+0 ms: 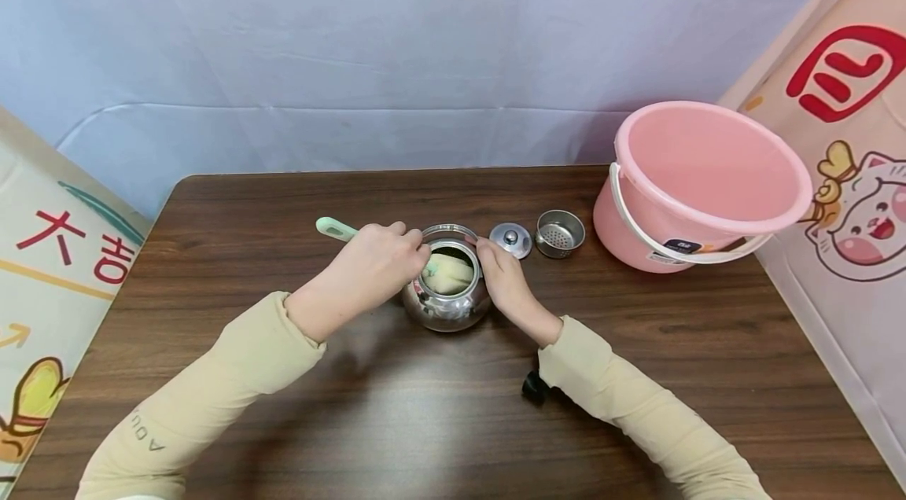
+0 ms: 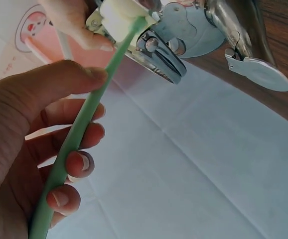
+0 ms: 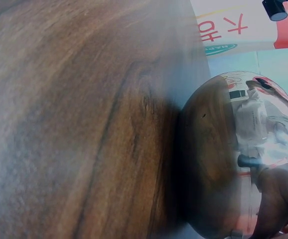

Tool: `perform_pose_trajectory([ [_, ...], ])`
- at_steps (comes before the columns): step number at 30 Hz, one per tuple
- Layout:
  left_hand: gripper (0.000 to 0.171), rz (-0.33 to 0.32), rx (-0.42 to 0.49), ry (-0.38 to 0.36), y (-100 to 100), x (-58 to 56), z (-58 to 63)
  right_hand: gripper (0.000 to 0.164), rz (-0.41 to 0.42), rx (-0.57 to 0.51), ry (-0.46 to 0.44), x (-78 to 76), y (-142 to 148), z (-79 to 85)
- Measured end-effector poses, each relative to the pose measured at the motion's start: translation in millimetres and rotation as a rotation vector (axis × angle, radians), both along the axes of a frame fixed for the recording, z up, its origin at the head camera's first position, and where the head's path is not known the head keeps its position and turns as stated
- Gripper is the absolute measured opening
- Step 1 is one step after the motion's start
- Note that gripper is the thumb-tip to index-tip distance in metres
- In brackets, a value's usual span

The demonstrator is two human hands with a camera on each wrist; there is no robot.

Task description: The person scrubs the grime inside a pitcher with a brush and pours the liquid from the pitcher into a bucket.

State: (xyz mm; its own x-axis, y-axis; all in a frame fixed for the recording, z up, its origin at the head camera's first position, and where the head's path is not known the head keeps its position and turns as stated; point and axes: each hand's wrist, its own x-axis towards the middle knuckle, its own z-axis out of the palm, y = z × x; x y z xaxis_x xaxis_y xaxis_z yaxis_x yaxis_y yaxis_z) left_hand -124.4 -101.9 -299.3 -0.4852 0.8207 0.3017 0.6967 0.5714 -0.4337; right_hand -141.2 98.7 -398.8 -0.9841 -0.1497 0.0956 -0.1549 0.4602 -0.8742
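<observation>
A shiny metal teapot (image 1: pixel 447 313) stands lidless on the table, its mouth facing up. My left hand (image 1: pixel 378 260) grips the pale green handle (image 2: pixel 84 117) of a sponge brush, with the thumb along it and the fingers curled round it. The brush's pale yellow sponge head (image 1: pixel 447 275) is inside the teapot's mouth. My right hand (image 1: pixel 506 280) holds the teapot's right side close to the rim and handle mount. In the right wrist view the teapot's rounded body (image 3: pixel 209 149) fills the right part, and most of that hand is out of frame.
Just right of the teapot lie a small metal lid (image 1: pixel 510 239) and a perforated strainer basket (image 1: pixel 560 234). A pink bucket (image 1: pixel 640 237) with a white handle stands farther right. The brown wooden table (image 1: pixel 439 421) ends at a pale cloth backdrop (image 1: pixel 354 52).
</observation>
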Motion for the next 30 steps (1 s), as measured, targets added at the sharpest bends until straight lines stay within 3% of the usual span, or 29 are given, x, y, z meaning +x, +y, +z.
perform_pose_trajectory([
  [8,0.016,0.016,0.057,-0.103,-7,-3.8,-0.2,0.043,0.002,0.000,-0.006,-0.8,-1,0.3],
  [22,0.019,0.065,0.125,-0.175,-15,-6.8,-7.1,0.043,-0.007,-0.017,-0.020,-0.1,-1,0.1],
  [30,0.020,0.067,0.181,-0.182,-17,-7.6,-12.8,0.043,0.000,-0.008,-0.013,-0.5,-1,-0.4],
])
